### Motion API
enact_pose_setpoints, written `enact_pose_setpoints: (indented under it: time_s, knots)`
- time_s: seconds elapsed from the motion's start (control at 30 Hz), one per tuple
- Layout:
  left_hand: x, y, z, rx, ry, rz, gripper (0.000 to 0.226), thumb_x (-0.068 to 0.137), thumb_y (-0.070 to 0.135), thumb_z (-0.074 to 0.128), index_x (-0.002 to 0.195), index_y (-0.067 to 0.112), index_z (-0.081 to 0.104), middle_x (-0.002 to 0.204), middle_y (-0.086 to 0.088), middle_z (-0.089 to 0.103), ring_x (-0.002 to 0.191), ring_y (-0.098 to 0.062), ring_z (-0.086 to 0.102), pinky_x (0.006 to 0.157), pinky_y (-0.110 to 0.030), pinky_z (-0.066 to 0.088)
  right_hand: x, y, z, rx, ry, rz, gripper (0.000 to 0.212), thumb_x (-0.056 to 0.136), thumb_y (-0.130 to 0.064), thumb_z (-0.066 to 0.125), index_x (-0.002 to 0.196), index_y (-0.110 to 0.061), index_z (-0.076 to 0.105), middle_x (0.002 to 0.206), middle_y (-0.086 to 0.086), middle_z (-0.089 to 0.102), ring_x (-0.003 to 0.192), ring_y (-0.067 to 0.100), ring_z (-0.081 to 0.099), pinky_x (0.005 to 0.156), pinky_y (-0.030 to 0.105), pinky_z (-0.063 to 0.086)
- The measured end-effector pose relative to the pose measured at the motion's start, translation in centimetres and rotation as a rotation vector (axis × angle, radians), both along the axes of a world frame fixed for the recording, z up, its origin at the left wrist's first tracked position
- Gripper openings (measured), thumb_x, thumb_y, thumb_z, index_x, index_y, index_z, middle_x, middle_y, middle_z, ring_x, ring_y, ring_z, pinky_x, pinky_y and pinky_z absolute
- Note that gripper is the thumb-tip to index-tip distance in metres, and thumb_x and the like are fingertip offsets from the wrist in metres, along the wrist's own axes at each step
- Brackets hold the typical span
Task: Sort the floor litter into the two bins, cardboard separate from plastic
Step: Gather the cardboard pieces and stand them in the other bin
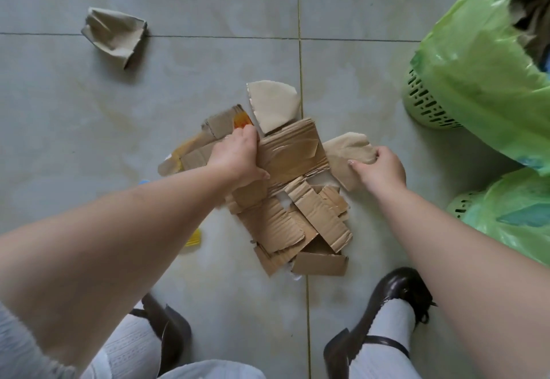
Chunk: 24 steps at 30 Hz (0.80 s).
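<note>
A pile of torn brown cardboard pieces point(293, 220) lies on the tiled floor in the middle of the head view. My left hand point(238, 156) grips the left edge of the top taped cardboard piece point(293, 152). My right hand point(379, 167) is closed on a pale cardboard scrap point(346, 150) at the pile's right side. A rounded pale cardboard piece point(272, 104) lies just beyond the pile. A crumpled cardboard piece point(114, 36) lies apart at the far left. Two green bins lined with green bags stand at the right, one farther point(428, 101) and one nearer point(464, 203).
The farther bin's bag point(476, 60) holds brown cardboard. A small yellow item point(193, 238) and a blue bit point(144, 182) peek out beside my left forearm. My two dark shoes point(390, 295) stand at the bottom, close to the pile.
</note>
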<state>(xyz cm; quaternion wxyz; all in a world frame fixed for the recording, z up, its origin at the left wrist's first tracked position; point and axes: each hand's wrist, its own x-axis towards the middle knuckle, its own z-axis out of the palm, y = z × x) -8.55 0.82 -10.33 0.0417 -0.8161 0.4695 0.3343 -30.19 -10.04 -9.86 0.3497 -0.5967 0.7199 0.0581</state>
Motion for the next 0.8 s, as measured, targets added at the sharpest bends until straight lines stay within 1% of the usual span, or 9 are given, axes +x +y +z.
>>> enact_pose_setpoints:
  time_s: [0.13,0.27,0.37,0.43,0.53,0.63,0.7,0.73,0.8]
  knots:
    - [1.2,0.7,1.8,-0.054,0.232,0.065,0.046,0.079,0.039,0.071,0.116,0.016,0.055,0.109,-0.005,0.059,0.101,-0.025,0.055,0.076,-0.029,0.041,-1.2,-0.3,2.7,-0.068,-0.049,-0.105,0.034,0.088,-0.027,0.06,0.117,-0.009,0.056,0.116,0.012,0.062,0.106,0.032,0.057,0.081,0.031,0.042]
    - [3.7,1.9,4.3,-0.164,0.551,0.348,0.025,0.084,0.029,0.069,0.103,0.015,0.062,0.084,-0.001,0.059,0.078,-0.019,0.056,0.062,-0.025,0.045,0.1,-0.8,5.3,-0.115,-0.217,-0.181,0.026,0.087,-0.027,0.058,0.108,-0.012,0.063,0.108,0.012,0.066,0.097,0.029,0.058,0.087,0.037,0.047]
    - [6.3,3.2,5.5,-0.234,0.654,0.544,0.019,0.086,0.026,0.066,0.101,0.014,0.064,0.083,-0.004,0.064,0.073,-0.019,0.061,0.06,-0.024,0.05,3.2,-0.9,6.2,-0.068,-0.402,-0.246,0.006,0.085,-0.028,0.059,0.088,-0.023,0.061,0.094,0.001,0.063,0.1,0.024,0.059,0.099,0.044,0.048]
    - [8.3,4.1,5.5,-0.234,0.651,0.616,0.014,0.087,0.026,0.066,0.097,0.017,0.063,0.083,-0.005,0.064,0.073,-0.02,0.062,0.057,-0.024,0.05,5.9,-0.8,6.2,-0.007,-0.472,-0.228,0.008,0.086,-0.031,0.059,0.084,-0.024,0.058,0.094,-0.003,0.061,0.104,0.023,0.058,0.101,0.045,0.047]
    - [10.7,5.3,4.8,-0.134,0.607,0.605,0.009,0.086,0.026,0.067,0.088,0.018,0.065,0.08,-0.007,0.064,0.069,-0.024,0.061,0.053,-0.025,0.046,9.7,-0.3,5.5,0.075,-0.508,-0.157,0.013,0.089,-0.033,0.058,0.098,-0.024,0.058,0.103,-0.003,0.06,0.104,0.018,0.055,0.1,0.038,0.045]
    - [11.4,5.8,2.9,-0.058,0.546,0.543,0.017,0.084,0.023,0.069,0.095,0.009,0.067,0.088,-0.011,0.066,0.079,-0.027,0.063,0.066,-0.031,0.051,12.4,-0.1,4.0,0.125,-0.498,-0.103,0.019,0.091,-0.03,0.056,0.108,-0.022,0.058,0.101,-0.003,0.057,0.097,0.015,0.052,0.089,0.031,0.044]
    - [11.3,5.7,1.1,-0.058,0.406,0.459,0.02,0.081,0.027,0.071,0.086,0.009,0.064,0.097,-0.016,0.063,0.092,-0.033,0.062,0.079,-0.037,0.051,13.7,0.0,2.6,0.141,-0.463,-0.055,0.019,0.089,-0.029,0.059,0.106,-0.02,0.058,0.102,0.0,0.059,0.097,0.018,0.055,0.081,0.03,0.044]
    - [11.2,5.5,0.3,-0.065,0.323,0.413,0.022,0.08,0.03,0.071,0.082,0.012,0.059,0.102,-0.017,0.058,0.098,-0.035,0.058,0.085,-0.039,0.048,14.2,0.0,1.9,0.141,-0.436,-0.028,0.023,0.088,-0.029,0.062,0.107,-0.017,0.059,0.103,0.002,0.061,0.097,0.02,0.057,0.079,0.03,0.045]
    - [10.8,5.2,-0.7,-0.086,0.236,0.386,0.025,0.081,0.032,0.07,0.089,0.013,0.057,0.111,-0.017,0.05,0.104,-0.033,0.05,0.09,-0.037,0.043,14.9,-0.1,0.6,0.096,-0.365,0.034,0.034,0.084,-0.03,0.066,0.112,-0.012,0.059,0.105,0.004,0.062,0.097,0.021,0.058,0.083,0.033,0.049]
